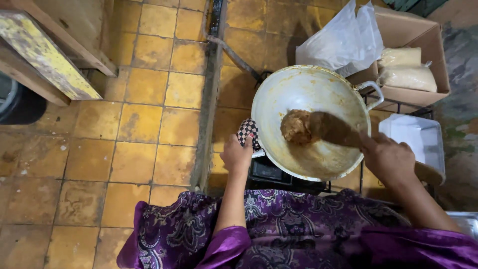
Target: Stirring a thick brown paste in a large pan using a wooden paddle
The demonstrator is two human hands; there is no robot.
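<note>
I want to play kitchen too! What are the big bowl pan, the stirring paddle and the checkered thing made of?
The wok looks like pale metal, dull and sauce-stained, with a thin looped handle. The paddle in the right hand seems to be wood: brown, matte and thick. The checkered cloth gripped by the left hand looks like soft fabric, since it bunches up.

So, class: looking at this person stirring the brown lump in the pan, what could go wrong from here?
1. The pan sits tilted on the stove; a hard push of the wooden paddle might tip it.
2. The left hand grips the handle only through a small checked cloth; it may slip or burn.
3. The brown lump could scorch.
</note>
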